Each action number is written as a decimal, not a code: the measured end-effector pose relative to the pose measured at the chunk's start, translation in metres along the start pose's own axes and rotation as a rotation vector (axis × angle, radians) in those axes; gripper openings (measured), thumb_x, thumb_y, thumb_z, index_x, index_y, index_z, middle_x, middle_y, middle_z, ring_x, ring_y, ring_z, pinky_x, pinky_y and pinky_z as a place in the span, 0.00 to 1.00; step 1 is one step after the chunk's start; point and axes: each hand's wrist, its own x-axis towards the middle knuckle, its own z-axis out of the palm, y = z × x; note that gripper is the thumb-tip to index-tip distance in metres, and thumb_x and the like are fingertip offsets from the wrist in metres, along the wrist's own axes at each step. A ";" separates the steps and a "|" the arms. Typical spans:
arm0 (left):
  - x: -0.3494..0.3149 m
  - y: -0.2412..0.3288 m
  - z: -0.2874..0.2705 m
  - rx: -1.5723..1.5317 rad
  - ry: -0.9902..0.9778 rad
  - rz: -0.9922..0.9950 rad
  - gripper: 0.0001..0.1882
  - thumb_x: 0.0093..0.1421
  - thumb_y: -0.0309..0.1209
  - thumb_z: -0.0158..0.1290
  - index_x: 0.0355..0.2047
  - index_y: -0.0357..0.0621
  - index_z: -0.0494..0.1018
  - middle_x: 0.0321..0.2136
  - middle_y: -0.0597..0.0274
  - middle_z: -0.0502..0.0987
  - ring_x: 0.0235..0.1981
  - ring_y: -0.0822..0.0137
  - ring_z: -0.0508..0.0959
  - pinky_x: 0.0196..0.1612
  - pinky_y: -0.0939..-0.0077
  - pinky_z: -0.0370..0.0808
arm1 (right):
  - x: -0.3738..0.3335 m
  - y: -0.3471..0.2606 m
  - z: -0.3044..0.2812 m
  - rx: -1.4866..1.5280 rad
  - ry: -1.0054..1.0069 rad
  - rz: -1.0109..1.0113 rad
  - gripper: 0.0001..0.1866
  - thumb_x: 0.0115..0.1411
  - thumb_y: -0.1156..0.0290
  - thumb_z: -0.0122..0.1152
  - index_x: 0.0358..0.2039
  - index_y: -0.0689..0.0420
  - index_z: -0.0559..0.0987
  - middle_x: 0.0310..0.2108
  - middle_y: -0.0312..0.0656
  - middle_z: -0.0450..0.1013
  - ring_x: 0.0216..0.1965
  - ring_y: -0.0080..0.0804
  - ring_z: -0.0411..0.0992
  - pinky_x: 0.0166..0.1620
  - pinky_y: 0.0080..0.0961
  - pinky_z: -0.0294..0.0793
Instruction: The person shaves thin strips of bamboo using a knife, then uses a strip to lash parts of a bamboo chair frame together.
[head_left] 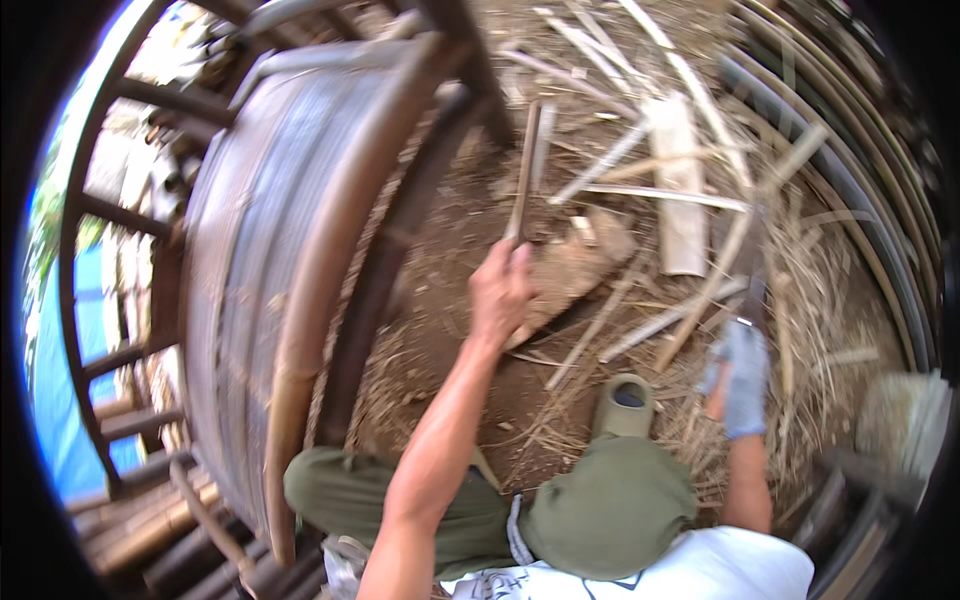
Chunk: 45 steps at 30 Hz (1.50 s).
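My bare left hand [498,300] is closed round the lower end of a narrow bamboo strip [526,170], which points away from me. A worn, flat wooden block [585,265] lies on the ground just right of that hand. My right hand [740,385] wears a grey-blue glove and is out to the right, low over the shavings. It grips a large knife [755,290] whose dark blade points forward, smeared by motion; its handle is hidden in the glove. Blade and strip are well apart.
A bamboo bench [290,190] stands close on my left. Bamboo offcuts, shavings and a wide pale split piece [682,200] litter the dirt ahead. Long poles [850,190] curve along the right. My shoe [626,405] is between the hands. A blue tarp [65,350] shows far left.
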 end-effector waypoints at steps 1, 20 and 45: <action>-0.001 -0.028 -0.002 0.170 -0.010 0.150 0.15 0.72 0.35 0.50 0.50 0.37 0.76 0.27 0.64 0.76 0.21 0.77 0.74 0.24 0.76 0.75 | -0.003 -0.002 0.016 -0.003 0.013 -0.023 0.15 0.68 0.65 0.59 0.51 0.57 0.70 0.25 0.32 0.69 0.20 0.19 0.68 0.20 0.19 0.69; -0.054 -0.077 0.080 0.396 -0.179 0.132 0.10 0.69 0.29 0.52 0.47 0.39 0.77 0.35 0.46 0.77 0.36 0.42 0.79 0.38 0.54 0.75 | 0.081 0.059 0.114 -0.715 0.070 -0.457 0.24 0.68 0.52 0.57 0.47 0.64 0.75 0.33 0.60 0.79 0.37 0.59 0.79 0.41 0.47 0.79; -0.048 -0.015 0.083 0.562 0.021 0.535 0.10 0.68 0.26 0.49 0.48 0.45 0.74 0.33 0.52 0.76 0.25 0.46 0.79 0.26 0.58 0.79 | 0.061 0.002 0.092 -0.546 0.047 -0.596 0.26 0.67 0.50 0.57 0.47 0.65 0.72 0.30 0.60 0.79 0.32 0.56 0.80 0.34 0.45 0.80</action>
